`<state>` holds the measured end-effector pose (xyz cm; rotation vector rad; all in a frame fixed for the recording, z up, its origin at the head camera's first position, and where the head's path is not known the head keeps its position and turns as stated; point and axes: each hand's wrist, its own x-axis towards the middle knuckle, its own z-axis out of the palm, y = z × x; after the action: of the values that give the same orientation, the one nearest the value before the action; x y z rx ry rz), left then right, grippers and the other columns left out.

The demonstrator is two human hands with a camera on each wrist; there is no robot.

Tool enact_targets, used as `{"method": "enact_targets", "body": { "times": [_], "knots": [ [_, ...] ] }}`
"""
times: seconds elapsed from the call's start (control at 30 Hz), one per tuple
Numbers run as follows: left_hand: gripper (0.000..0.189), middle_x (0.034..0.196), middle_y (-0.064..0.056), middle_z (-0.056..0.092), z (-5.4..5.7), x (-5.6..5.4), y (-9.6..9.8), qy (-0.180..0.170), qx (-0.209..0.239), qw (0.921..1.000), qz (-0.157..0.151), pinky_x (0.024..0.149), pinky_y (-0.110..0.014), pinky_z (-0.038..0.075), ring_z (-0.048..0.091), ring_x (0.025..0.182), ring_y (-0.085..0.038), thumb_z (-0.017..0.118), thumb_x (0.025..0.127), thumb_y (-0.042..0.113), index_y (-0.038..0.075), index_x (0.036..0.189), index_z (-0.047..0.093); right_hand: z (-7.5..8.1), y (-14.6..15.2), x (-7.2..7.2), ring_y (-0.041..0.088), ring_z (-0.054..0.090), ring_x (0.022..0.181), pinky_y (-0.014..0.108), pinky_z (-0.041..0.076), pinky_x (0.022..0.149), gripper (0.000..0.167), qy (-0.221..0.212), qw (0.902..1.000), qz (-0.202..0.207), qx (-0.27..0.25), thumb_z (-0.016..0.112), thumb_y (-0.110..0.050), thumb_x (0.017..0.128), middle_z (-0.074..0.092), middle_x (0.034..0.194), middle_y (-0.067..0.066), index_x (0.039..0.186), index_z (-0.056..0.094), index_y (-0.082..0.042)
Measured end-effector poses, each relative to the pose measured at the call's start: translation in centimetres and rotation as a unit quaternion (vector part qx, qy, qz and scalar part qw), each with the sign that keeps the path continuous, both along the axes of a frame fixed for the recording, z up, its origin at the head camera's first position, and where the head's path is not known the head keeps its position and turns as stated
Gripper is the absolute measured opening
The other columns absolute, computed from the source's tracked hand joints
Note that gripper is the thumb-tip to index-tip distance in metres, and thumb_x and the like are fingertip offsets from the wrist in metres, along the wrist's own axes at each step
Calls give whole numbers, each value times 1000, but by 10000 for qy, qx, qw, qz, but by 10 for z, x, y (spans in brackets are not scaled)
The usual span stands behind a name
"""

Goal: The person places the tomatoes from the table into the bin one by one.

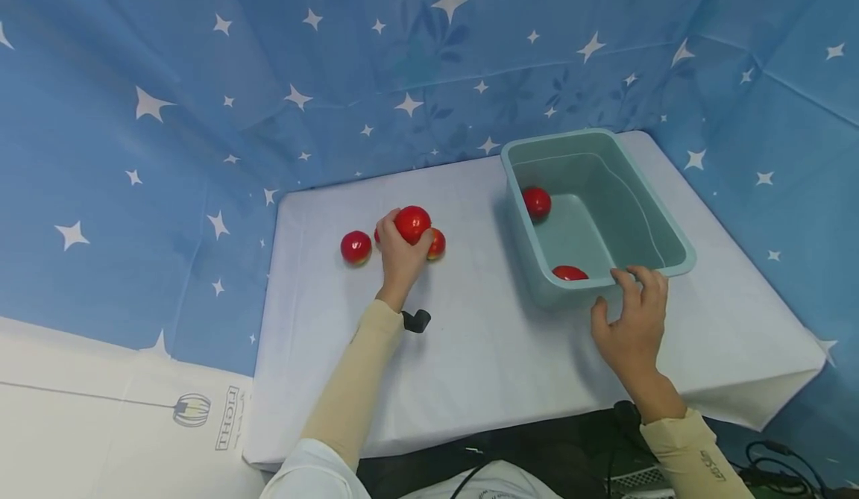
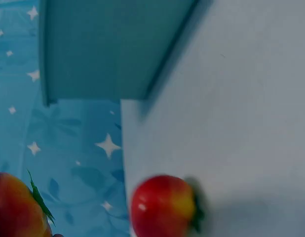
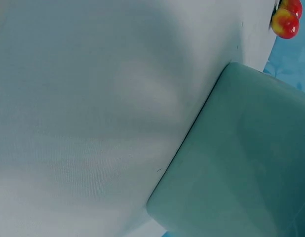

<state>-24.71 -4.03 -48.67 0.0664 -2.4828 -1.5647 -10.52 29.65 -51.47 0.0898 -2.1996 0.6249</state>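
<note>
My left hand [image 1: 401, 256] grips a red tomato [image 1: 412, 224], raised above the table. In the left wrist view this tomato [image 2: 17, 207] shows yellow patches and green pointed leaves. Beneath and beside the hand, a tomato [image 1: 435, 244] lies to the right, another is mostly hidden behind the fingers, and a third tomato [image 1: 356, 248] lies to the left. My right hand [image 1: 634, 327] rests its fingertips at the near rim of a blue-green plastic bin [image 1: 654, 212], thumb held apart. Inside the bin are two tomatoes, one by the left wall [image 1: 536, 204], one partly hidden behind the near rim [image 1: 570, 273].
A white cloth covers the table [image 1: 483, 365]. Blue curtains with white stars [image 1: 403, 59] stand behind and at both sides. A white printed box or panel [image 1: 121, 409] is at the lower left, and black cables [image 1: 781, 458] lie at the lower right.
</note>
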Motion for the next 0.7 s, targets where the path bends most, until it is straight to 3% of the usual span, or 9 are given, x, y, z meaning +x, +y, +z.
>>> {"method": "enact_targets", "body": {
  "times": [0.23, 0.43, 0.7],
  "knots": [
    [82, 140, -1, 39, 34, 0, 27, 283, -34, 9986, -453, 96, -43, 50, 39, 130, -19, 81, 76, 23, 18, 141, 31, 0, 1, -1, 41, 43, 116, 47, 38, 100, 44, 68, 10000, 58, -31, 56, -10, 79, 49, 124, 23, 123, 56, -1],
    [82, 140, 0, 41, 49, -4, 41, 881, -290, 9916, -897, 96, -36, 50, 41, 129, -15, 82, 76, 25, 16, 142, 33, -1, 1, 0, 42, 43, 116, 48, 37, 100, 45, 44, 9999, 100, 0, 56, -10, 79, 49, 125, 23, 123, 56, -1],
    [85, 143, 0, 39, 73, -3, 70, 1222, -223, 9822, -1410, 98, -33, 49, 40, 129, -13, 82, 78, 23, 16, 145, 30, -2, 2, 0, 41, 43, 117, 48, 37, 102, 45, 38, 10000, 63, 1, 56, -11, 79, 49, 126, 22, 123, 55, -2]
  ]
}}
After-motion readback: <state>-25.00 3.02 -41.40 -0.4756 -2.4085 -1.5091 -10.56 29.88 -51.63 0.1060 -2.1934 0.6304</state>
